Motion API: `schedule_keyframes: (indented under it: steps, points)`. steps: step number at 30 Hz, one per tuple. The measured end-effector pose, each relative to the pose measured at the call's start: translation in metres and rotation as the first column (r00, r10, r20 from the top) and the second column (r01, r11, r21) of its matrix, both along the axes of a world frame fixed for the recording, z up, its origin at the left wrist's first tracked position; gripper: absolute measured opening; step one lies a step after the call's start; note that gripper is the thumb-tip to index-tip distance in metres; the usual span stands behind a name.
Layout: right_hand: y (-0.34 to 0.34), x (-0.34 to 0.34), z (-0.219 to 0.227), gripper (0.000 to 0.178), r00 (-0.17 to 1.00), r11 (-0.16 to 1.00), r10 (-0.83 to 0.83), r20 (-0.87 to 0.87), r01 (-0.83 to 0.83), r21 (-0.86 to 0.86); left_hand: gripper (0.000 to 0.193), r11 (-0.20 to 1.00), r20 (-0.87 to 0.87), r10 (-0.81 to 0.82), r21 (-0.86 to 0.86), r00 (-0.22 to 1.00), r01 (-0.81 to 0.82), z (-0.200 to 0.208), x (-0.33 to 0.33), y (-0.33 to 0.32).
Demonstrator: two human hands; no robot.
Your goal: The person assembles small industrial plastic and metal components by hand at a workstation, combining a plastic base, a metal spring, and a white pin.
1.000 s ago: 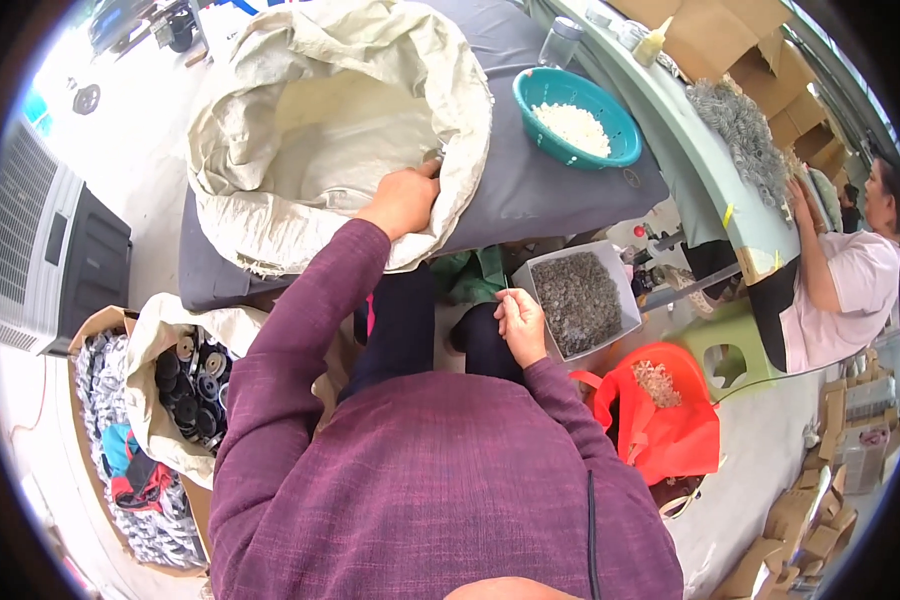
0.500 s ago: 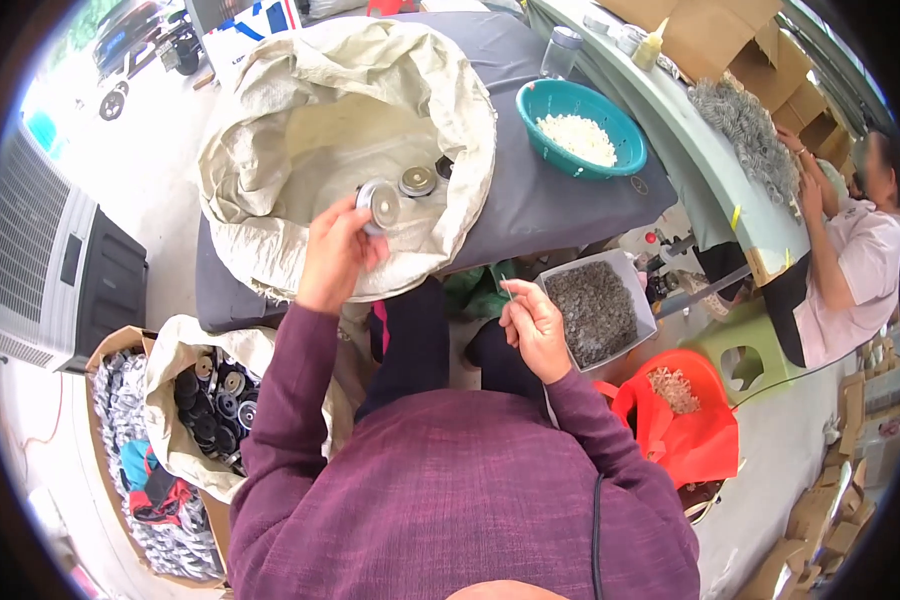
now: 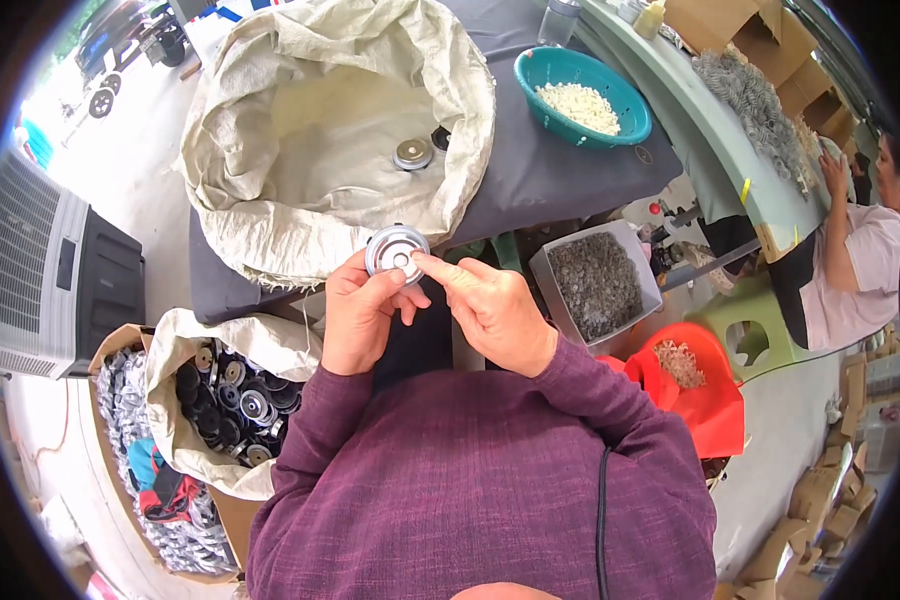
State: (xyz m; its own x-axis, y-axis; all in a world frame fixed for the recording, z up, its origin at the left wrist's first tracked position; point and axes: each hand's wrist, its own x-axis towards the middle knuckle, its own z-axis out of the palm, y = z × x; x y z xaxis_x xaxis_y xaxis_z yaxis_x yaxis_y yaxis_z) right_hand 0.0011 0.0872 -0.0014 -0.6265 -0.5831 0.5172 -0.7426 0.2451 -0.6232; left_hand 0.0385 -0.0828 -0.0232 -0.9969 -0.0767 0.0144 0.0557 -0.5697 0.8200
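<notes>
A round silver metal disc [image 3: 396,243] with concentric rings is held up in front of me, just beyond my body. My left hand [image 3: 358,312] grips its lower left edge between thumb and fingers. From the right, my right hand [image 3: 500,312] reaches in, its index fingertip touching the disc near the centre. Its other fingers are curled, and anything pinched there is too small or hidden to make out. Beyond the hands, a cream woven sack [image 3: 232,190] lies open on the dark cloth-covered table. One metal disc [image 3: 413,154] and a partly hidden dark disc [image 3: 441,138] rest inside it.
A teal basket [image 3: 530,75] holds white bits. Below the table's right side stands a grey bin [image 3: 550,290] of small dark pieces, beside a red bag [image 3: 710,415]. Lower left, another sack [image 3: 185,455] holds several black and silver discs. A co-worker [image 3: 860,250] sits far right.
My left hand has brought the disc from above the sack toward me. My right hand, which held a thin pin-like piece, has moved left and up to the disc.
</notes>
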Motion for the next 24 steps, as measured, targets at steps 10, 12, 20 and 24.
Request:
schedule_keyframes:
  steps: [10, 12, 20, 24]
  points:
    - [0.009, 0.001, 0.0, 0.046, 0.998, 0.999, -0.004, -0.061, 0.006, 0.032, 0.022, 0.987, -0.013, 0.055, -0.151, 0.998, -0.056, 0.007, 0.002, 0.009]
    - [0.011, 0.001, 0.001, 0.046, 0.997, 0.998, -0.013, -0.081, 0.018, 0.056, 0.021, 0.986, -0.011, 0.052, -0.158, 0.999, -0.053, 0.007, 0.001, 0.009]
    - [0.017, -0.004, 0.017, 0.044, 0.986, 0.979, -0.01, -0.166, 0.043, 0.197, 0.012, 0.942, -0.035, 0.064, -0.329, 0.997, -0.072, -0.006, -0.003, 0.002]
    - [0.013, -0.004, 0.014, 0.043, 0.989, 0.966, -0.004, -0.146, 0.042, 0.257, 0.018, 0.535, -0.317, 0.099, -0.782, 0.943, -0.319, -0.011, -0.002, 0.0]
